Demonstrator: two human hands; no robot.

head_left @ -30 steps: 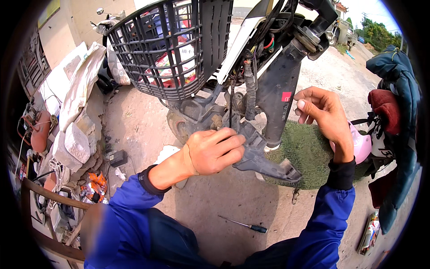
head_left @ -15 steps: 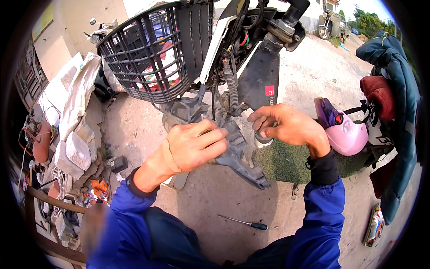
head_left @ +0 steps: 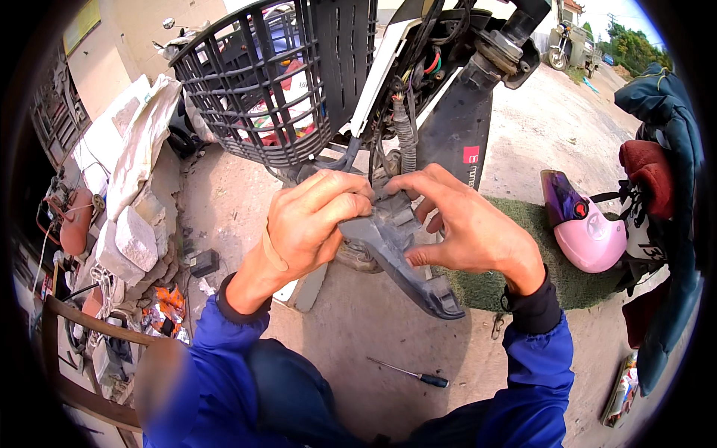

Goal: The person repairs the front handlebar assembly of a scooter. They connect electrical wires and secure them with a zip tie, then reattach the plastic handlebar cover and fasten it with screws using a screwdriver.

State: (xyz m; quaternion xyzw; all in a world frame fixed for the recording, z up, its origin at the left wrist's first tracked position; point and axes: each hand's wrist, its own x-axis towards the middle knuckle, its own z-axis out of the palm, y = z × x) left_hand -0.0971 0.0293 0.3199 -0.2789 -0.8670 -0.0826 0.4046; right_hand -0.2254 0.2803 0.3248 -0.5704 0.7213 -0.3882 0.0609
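A dark grey, dusty moulded plastic piece (head_left: 407,269) slants below the stripped front of a scooter (head_left: 418,82), its lower end pointing to the lower right. My left hand (head_left: 317,213) is closed around its upper left part, with the fingertips mostly hidden. From the right, my right hand (head_left: 478,231) reaches over the same piece, index finger at its top and thumb against its right edge. Loose wires and a ribbed cable sleeve (head_left: 404,134) hang just above both hands. Whether the piece is still joined to the scooter cannot be made out.
A black basket (head_left: 258,89) with things inside overhangs the hands. On the ground lies a screwdriver (head_left: 418,375). A green mat (head_left: 485,287), a pink helmet (head_left: 594,239) and a teal cover (head_left: 672,224) are at the right. Rubble and sacks (head_left: 142,149) line the left.
My right hand has moved left and down onto the plastic piece, its fingers spreading wider around it. My left hand has shifted slightly up. The view has swung a little, moving the scene rightward.
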